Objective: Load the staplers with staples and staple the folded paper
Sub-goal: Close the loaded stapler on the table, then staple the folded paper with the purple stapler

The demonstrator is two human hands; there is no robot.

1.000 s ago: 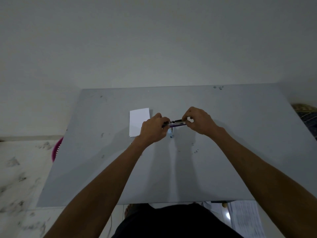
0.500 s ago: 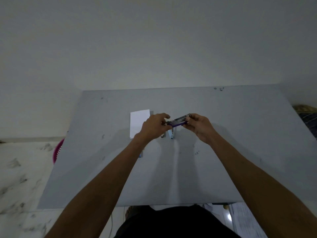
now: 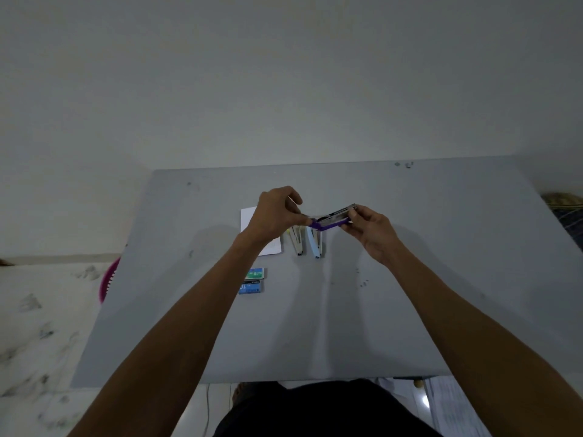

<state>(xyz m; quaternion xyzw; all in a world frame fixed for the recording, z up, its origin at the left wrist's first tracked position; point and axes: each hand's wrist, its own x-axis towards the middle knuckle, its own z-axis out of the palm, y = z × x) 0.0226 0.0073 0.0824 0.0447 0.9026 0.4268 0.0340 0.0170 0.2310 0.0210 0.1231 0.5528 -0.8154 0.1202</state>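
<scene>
- Okay, far left: pink basket (image 3: 107, 279) sits below the table (image 3: 410, 294) edge, off the work area, not in use.
- Folded paper (image 3: 248, 217) lies flat on the table, left of centre, partly hidden by the left wrist; likely parked there until a stapler is loaded.
- Green staple box (image 3: 255, 274) and blue staple box (image 3: 250, 287) lie touching, nearer the person than the paper, within easy reach for refills.
- Left hand (image 3: 277, 212) is raised over the table, thumb and forefinger closed in a pinch at the left end of the purple stapler (image 3: 331, 221); other fingers curled. Cannot tell if a staple strip is in that pinch.
- Pale stapler (image 3: 296, 244) and light blue stapler (image 3: 315, 246) lie side by side on the table just beneath the hands, apart from each other, waiting their turn.
- Purple stapler is held in the air between both hands, tilted up to the right, metal magazine showing above the purple base; looks opened for loading.
- Right hand (image 3: 369, 230) grips the stapler's right end, fingers (image 3: 353, 212) curled round it, steadying it for the left hand.
</scene>
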